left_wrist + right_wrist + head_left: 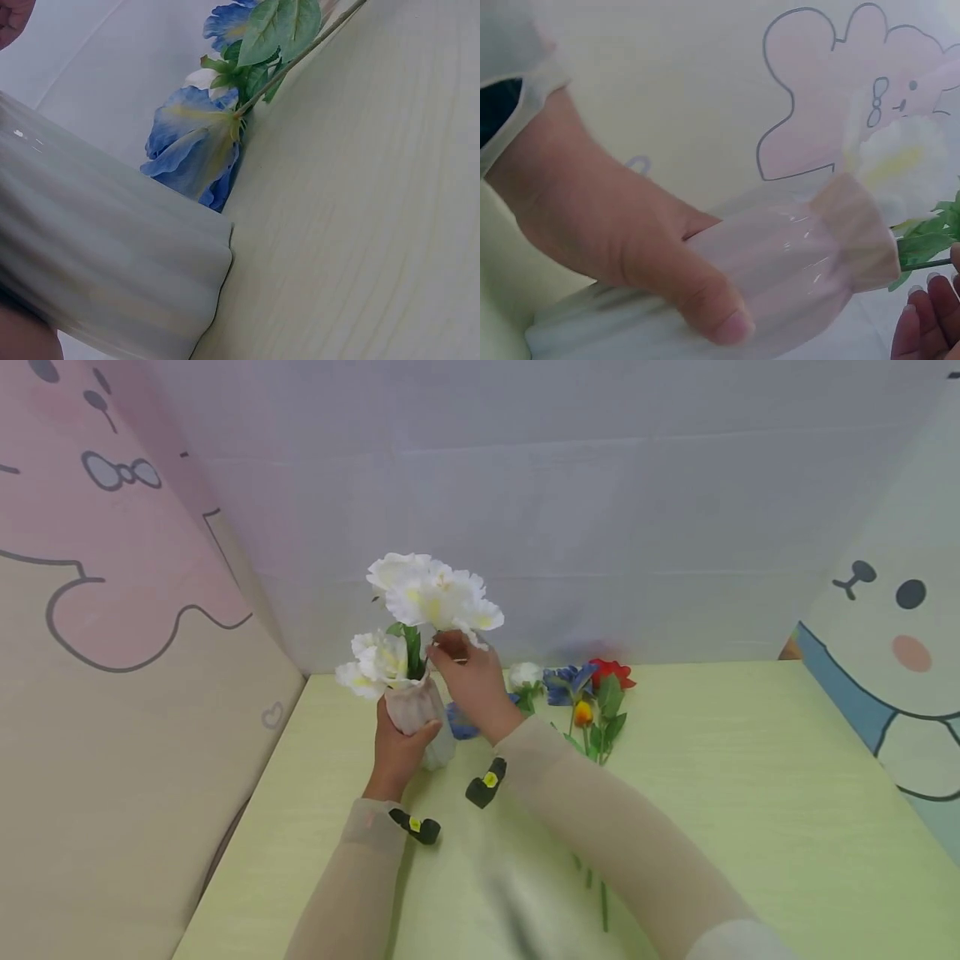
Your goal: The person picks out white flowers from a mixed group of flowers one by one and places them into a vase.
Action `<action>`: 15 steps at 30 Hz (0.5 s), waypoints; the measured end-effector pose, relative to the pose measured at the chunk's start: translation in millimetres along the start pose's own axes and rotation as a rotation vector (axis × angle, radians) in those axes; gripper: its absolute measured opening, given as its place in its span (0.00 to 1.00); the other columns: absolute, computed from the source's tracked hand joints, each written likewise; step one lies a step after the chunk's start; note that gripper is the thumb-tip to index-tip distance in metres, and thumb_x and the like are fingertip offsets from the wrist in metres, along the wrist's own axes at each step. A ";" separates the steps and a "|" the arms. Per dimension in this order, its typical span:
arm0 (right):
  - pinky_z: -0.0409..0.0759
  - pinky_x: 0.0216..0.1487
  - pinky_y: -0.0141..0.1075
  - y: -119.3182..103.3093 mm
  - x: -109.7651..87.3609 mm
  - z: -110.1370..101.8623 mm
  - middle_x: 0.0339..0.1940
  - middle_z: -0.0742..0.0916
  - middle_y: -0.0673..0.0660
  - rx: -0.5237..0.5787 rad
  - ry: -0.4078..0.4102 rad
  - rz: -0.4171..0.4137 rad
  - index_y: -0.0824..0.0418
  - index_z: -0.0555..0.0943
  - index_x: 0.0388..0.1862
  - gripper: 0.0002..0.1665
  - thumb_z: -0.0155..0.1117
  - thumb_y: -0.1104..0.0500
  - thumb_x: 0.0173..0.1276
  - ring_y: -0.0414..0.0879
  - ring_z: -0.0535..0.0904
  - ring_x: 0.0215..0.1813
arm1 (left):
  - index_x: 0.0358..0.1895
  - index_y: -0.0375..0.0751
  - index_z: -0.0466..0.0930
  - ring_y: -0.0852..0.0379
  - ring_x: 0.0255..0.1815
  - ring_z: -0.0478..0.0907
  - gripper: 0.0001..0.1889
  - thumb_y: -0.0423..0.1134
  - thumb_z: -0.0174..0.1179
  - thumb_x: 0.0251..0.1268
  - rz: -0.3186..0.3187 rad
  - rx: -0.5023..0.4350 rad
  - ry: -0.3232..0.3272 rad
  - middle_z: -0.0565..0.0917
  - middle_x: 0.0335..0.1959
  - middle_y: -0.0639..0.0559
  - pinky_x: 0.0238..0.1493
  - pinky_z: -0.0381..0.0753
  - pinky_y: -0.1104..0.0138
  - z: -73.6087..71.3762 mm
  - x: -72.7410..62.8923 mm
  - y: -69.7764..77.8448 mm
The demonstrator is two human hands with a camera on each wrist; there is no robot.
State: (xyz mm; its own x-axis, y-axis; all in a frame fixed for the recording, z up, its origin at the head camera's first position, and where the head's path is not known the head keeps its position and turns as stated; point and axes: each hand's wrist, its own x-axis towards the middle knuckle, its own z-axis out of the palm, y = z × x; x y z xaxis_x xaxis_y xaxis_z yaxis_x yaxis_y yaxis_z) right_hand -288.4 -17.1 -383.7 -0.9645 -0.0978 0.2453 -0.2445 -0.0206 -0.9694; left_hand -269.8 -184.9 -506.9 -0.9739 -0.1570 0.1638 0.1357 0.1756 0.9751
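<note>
My left hand (397,752) grips a white fluted vase (412,710) around its body, thumb across the near side. In the right wrist view the vase (780,247) leans, its wavy mouth toward the right. White flowers with yellow centres fill its top: one bloom (375,664) hangs over the left rim, and larger blooms (442,597) rise above. At the mouth my right hand (476,685) pinches a thin green stem (926,265) below the upper blooms. Low in the left wrist view, the vase's base (202,277) meets the table in outline.
Behind and right of the vase, artificial flowers lie on the pale table (750,793): blue blooms (558,687), a white one (525,674), a red one (611,673) and an orange-yellow bud (582,714). Their stems run toward the front. A cloth wall (600,527) stands behind.
</note>
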 end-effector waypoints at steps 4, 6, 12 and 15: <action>0.79 0.60 0.45 -7.3 1.9 -0.6 0.43 0.83 0.53 0.348 0.017 0.064 0.63 0.80 0.46 0.07 0.67 0.61 0.75 0.48 0.82 0.52 | 0.77 0.45 0.54 0.45 0.58 0.72 0.49 0.41 0.77 0.56 -0.015 0.010 0.001 0.73 0.61 0.41 0.64 0.70 0.51 0.2 -0.2 0.5; 0.80 0.58 0.45 -9.1 2.2 -0.6 0.42 0.83 0.52 0.374 0.013 0.064 0.65 0.80 0.45 0.06 0.66 0.63 0.76 0.47 0.82 0.50 | 0.77 0.45 0.54 0.45 0.58 0.72 0.50 0.41 0.77 0.56 -0.020 0.007 -0.003 0.73 0.62 0.41 0.64 0.69 0.51 -0.1 0.0 0.0; 0.78 0.59 0.41 -5.3 1.4 1.2 0.44 0.84 0.51 0.311 -0.010 0.071 0.69 0.83 0.52 0.11 0.63 0.63 0.77 0.39 0.80 0.47 | 0.77 0.45 0.54 0.44 0.57 0.73 0.50 0.41 0.77 0.55 -0.016 -0.002 -0.006 0.73 0.61 0.41 0.62 0.70 0.51 -0.4 -0.3 -0.3; 0.78 0.57 0.40 -1.8 0.1 2.7 0.47 0.85 0.50 0.168 -0.029 0.060 0.63 0.84 0.54 0.12 0.64 0.58 0.77 0.40 0.79 0.48 | 0.77 0.45 0.53 0.44 0.56 0.73 0.50 0.41 0.77 0.55 -0.015 0.002 0.001 0.73 0.60 0.40 0.60 0.71 0.51 -0.3 -0.8 -0.1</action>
State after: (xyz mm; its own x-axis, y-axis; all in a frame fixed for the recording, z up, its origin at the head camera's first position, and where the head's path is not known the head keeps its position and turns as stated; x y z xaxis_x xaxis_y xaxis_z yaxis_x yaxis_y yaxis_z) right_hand -287.8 -19.7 -382.0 -0.9730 -0.1328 0.1888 -0.1638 -0.1792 -0.9701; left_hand -269.0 -185.1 -507.1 -0.9756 -0.1604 0.1498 0.1211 0.1757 0.9770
